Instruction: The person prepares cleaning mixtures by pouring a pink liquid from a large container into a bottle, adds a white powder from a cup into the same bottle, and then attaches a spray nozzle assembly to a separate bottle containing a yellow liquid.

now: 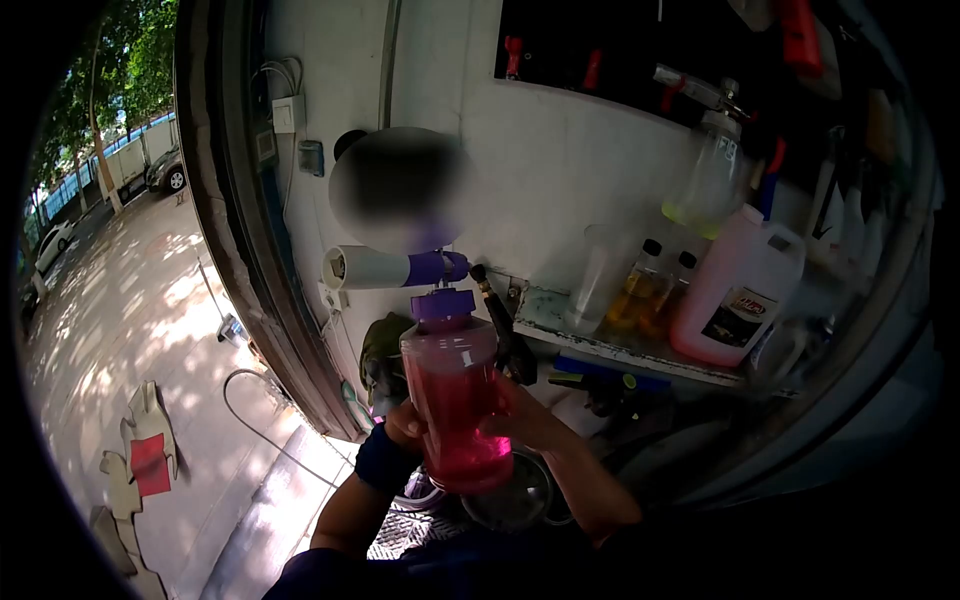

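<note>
Upright in front of me is a foam cannon [455, 400], its clear bottle partly filled with pink-red liquid. On top sit a purple cap [443, 305] and a purple and white nozzle [375, 268] pointing left. My left hand [406, 428] wraps the left side of the bottle, with a dark band at the wrist. From the other side my right hand [522, 415] grips the bottle, its fingers partly hidden behind it. A dark hose fitting [486, 284] is close to the right end of the nozzle head; whether they are joined, I cannot tell.
On a worn shelf [630, 350] at right stand a pink-liquid jug [722, 290], small amber bottles [635, 290] and a clear cup [590, 280]. Spray bottles hang above. A doorway frame [240, 230] opens left onto paving, where a hose [260, 430] trails. A bucket [510, 495] is below.
</note>
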### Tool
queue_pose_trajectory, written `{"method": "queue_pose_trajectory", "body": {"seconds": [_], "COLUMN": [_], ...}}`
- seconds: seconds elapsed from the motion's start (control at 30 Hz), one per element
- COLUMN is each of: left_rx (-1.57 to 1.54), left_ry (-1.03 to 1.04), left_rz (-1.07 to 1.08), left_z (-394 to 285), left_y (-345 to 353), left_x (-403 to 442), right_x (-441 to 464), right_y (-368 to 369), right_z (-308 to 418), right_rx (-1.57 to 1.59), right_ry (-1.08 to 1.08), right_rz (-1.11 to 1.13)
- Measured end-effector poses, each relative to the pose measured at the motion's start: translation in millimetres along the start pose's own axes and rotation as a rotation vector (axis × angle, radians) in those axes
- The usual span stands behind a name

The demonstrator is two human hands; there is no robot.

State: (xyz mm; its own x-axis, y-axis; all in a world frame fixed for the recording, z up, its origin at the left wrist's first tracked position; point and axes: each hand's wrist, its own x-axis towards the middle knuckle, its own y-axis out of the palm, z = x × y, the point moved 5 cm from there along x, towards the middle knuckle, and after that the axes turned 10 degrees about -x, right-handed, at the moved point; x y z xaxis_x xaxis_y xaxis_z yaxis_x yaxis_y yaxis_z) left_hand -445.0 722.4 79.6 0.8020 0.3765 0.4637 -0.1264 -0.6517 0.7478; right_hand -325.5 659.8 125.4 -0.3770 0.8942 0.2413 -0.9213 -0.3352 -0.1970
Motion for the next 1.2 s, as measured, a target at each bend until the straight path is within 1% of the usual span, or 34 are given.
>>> {"method": "queue_pose_trajectory", "body": {"seconds": [0.03, 0.07, 0.13, 0.17, 0.23, 0.27, 0.3, 0.4, 0.47, 0.5, 0.53, 0.57, 0.6, 0.63, 0.67, 0.7, 0.77, 0.8, 0.83, 0.9, 0.93, 1.0, 1.13, 1.2], "left_rx": [-0.108, -0.117, -0.104, -0.092, 0.014, 0.109, 0.205, 0.432, 0.546, 0.598, 0.667, 0.67, 0.766, 0.86, 0.905, 0.905, 1.021, 1.079, 1.082, 1.042, 1.044, 0.969, 0.945, 1.02], "left_ry": [-0.026, -0.035, -0.039, -0.037, -0.08, -0.112, -0.143, -0.037, 0.055, 0.093, 0.173, 0.174, 0.219, 0.262, 0.347, 0.344, 0.441, 0.425, 0.426, 0.45, 0.45, 0.441, 0.443, 0.475], "left_rz": [-0.055, 0.009, 0.007, 0.008, 0.057, 0.119, 0.184, 0.242, 0.222, 0.199, 0.248, 0.249, 0.104, -0.042, -0.02, -0.018, 0.006, -0.036, -0.032, -0.084, -0.077, -0.17, -0.18, -0.203], "left_z": [0, -3, -7, -11, -26, -33, -40, -69, -89, -98, -104, -108, -116, -123, -124, -124, -127, -127, -130, -136, -136, -138, -134, -133], "left_y": [-8, -11, -9, -5, 11, 18, 27, 67, 87, 94, 105, 114, 117, 118, 125, 126, 131, 132, 128, 106, 104, 93, 66, 53], "left_x": [4, 13, 32, 46, 75, 88, 102, 137, 157, 165, 172, 180, 188, 196, 206, 217, 238, 243, 251, 268, 274, 281, 293, 294], "right_x": [-3, -3, 2, 5, 7, 10, 14, 25, 33, 40, 44, 49, 58, 72, 81, 87, 105, 112, 118, 127, 132, 140, 139, 139], "right_y": [-5, -7, -26, -32, -47, -51, -58, -75, -85, -89, -98, -106, -117, -126, -137, -147, -167, -174, -180, -192, -197, -208, -215, -217], "right_z": [6, 12, 33, 44, 71, 84, 95, 121, 145, 152, 162, 172, 178, 180, 186, 191, 193, 192, 192, 188, 186, 178, 164, 153], "right_rx": [0.053, 0.055, 0.157, 0.156, 0.038, 0.131, 0.126, 0.132, 0.009, 0.01, -0.049, -0.109, -0.152, -0.151, -0.274, -0.399, -0.419, -0.439, -0.439, -0.536, -0.537, -0.606, -0.633, -0.658], "right_ry": [-0.056, -0.058, -0.117, -0.125, -0.173, -0.182, -0.187, -0.157, -0.277, -0.281, -0.33, -0.379, -0.433, -0.436, -0.481, -0.524, -0.506, -0.486, -0.49, -0.375, -0.379, -0.306, -0.285, -0.3], "right_rz": [-0.119, -0.122, -0.237, -0.244, -0.348, -0.329, -0.336, -0.356, -0.503, -0.502, -0.604, -0.706, -0.784, -0.785, -0.898, -1.011, -1.02, -1.022, -1.023, -1.079, -1.083, -1.139, -1.169, -1.204]}}
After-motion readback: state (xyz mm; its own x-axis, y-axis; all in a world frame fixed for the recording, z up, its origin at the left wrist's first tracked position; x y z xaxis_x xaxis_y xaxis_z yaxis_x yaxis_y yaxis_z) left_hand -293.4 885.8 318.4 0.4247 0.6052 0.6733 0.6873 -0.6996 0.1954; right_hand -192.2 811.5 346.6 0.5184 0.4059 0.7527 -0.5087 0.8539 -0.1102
